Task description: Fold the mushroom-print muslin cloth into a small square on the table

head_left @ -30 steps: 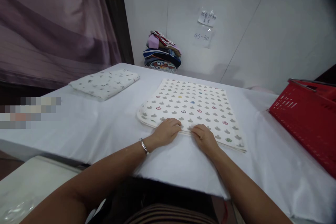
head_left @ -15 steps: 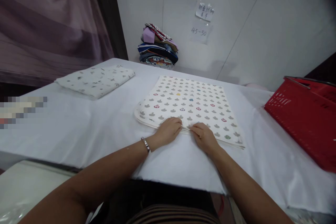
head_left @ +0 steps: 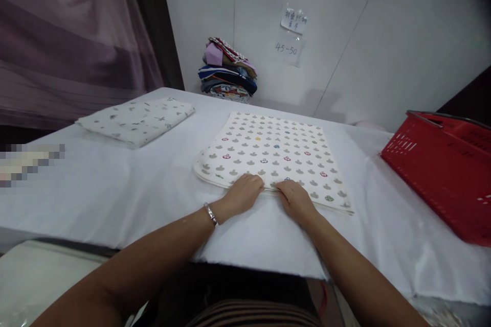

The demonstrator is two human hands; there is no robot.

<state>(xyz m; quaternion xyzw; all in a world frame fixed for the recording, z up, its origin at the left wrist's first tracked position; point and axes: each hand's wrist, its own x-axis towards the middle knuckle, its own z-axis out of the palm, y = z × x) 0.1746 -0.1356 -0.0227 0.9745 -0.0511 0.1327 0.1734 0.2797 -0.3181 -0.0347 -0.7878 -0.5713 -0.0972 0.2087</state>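
A folded cream cloth with a grey and coloured print (head_left: 274,153) lies flat on the white-covered table (head_left: 115,184). My left hand (head_left: 243,193) and my right hand (head_left: 294,199) sit side by side on its near edge. Both have their fingers curled and pinched on the cloth's near hem. A silver bracelet is on my left wrist.
Another folded white printed cloth (head_left: 136,120) lies at the table's far left. A stack of coloured folded fabrics (head_left: 227,71) stands against the back wall. A red plastic basket (head_left: 445,168) sits at the right. Paper notes (head_left: 293,20) are stuck on the wall.
Both hands stay pinched on the cloth's near edge. Only my view has shifted slightly; nothing on the table has moved.
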